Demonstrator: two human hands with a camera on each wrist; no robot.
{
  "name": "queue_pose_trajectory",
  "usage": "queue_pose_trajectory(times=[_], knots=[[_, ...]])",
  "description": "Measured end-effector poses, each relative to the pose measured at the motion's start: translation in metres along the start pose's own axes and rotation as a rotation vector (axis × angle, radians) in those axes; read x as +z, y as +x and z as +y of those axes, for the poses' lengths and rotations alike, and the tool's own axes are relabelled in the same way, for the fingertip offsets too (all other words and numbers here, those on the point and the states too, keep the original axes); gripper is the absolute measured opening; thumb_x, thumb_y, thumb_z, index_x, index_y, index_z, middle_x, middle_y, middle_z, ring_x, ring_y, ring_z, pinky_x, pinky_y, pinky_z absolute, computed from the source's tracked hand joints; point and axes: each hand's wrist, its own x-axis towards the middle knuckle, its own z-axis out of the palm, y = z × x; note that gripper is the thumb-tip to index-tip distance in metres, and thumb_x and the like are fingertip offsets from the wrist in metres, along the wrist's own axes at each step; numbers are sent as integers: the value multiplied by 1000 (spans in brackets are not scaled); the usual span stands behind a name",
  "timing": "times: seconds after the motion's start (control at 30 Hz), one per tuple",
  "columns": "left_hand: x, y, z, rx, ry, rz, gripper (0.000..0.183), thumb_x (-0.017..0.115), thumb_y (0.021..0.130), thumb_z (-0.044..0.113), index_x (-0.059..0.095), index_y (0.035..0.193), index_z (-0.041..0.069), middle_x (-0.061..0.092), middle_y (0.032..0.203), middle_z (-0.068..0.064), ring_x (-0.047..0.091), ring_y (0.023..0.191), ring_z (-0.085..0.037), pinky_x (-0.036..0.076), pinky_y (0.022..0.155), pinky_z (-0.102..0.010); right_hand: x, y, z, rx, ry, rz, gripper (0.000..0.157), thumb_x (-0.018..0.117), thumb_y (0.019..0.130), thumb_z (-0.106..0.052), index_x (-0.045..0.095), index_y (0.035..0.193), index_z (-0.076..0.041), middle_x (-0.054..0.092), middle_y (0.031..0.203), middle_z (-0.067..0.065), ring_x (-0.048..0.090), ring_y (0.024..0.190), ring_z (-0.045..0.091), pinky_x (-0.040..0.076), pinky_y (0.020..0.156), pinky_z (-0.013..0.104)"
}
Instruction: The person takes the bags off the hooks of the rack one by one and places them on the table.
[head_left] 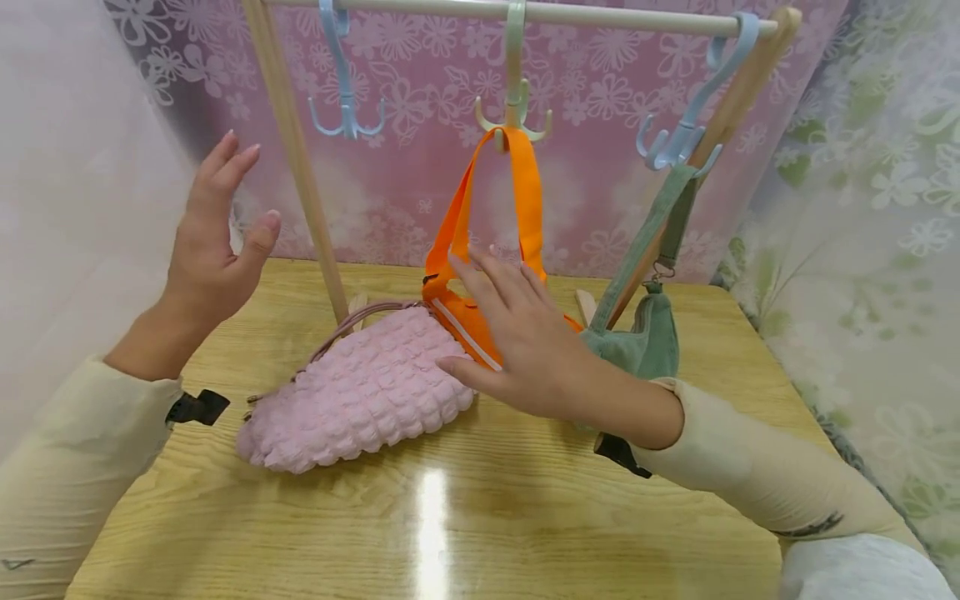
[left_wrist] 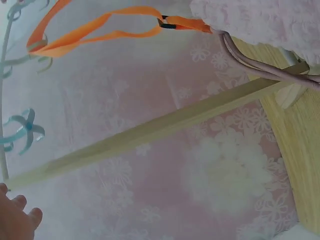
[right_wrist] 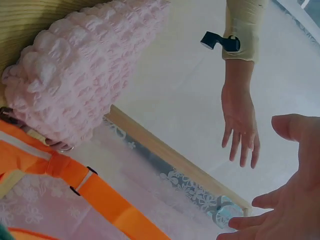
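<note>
A puffy pink bag (head_left: 367,383) with mauve handles (left_wrist: 255,70) lies tilted on the table. My left hand (head_left: 213,237) is raised left of it, fingers extended and holding nothing. In front of an orange bag (head_left: 465,317) my right hand (head_left: 525,346) hovers with spread, straight fingers, covering part of it. I cannot tell if the right hand touches the orange bag. The orange strap (head_left: 528,200) hangs from a pale green hook (head_left: 513,108). At the right, a green bag (head_left: 656,333) hangs by its strap from a blue hook (head_left: 678,142).
A wooden rack with a white rail (head_left: 600,17) stands at the back of the wooden table (head_left: 562,517). Another blue hook (head_left: 347,112) hangs at the rail's left. Behind is a pink floral curtain (head_left: 412,183). The rack's left post (head_left: 300,167) slants down near the left hand.
</note>
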Motion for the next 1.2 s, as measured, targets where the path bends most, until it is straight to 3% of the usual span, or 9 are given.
queue_pose_trajectory(times=[0.2,0.43,0.67,0.83,1.2], knots=[[4,9,7,179,24,21,58,44,92,42,41,130,-1,31,142,-19,27,133,-27,24,107,-42,-6,-3,5,-1,-39,34,86,54,84,-51,12,146,-11,17,149,10,19,135,27,13,106,55],[9,30,22,309,1,23,57,45,91,43,41,131,2,33,140,-21,29,132,-28,26,107,-40,-16,-4,8,14,-61,54,88,56,83,-51,8,147,-14,17,148,12,19,135,27,15,106,55],[11,49,36,355,-1,28,56,45,91,45,41,131,6,34,138,-23,29,132,-28,24,108,-41,-25,-8,12,41,-38,50,90,59,83,-48,8,147,-9,10,150,13,16,136,30,16,108,51],[13,60,42,364,30,5,56,44,90,48,41,131,9,34,139,-21,30,131,-27,26,107,-41,-31,-8,17,45,-44,69,92,60,83,-48,7,146,-7,14,148,18,18,135,31,20,107,50],[22,102,50,475,102,41,53,45,91,43,38,131,9,33,138,-22,28,133,-22,24,108,-37,-37,2,30,100,-80,89,87,58,87,-41,8,145,0,14,148,21,17,136,31,22,107,48]])
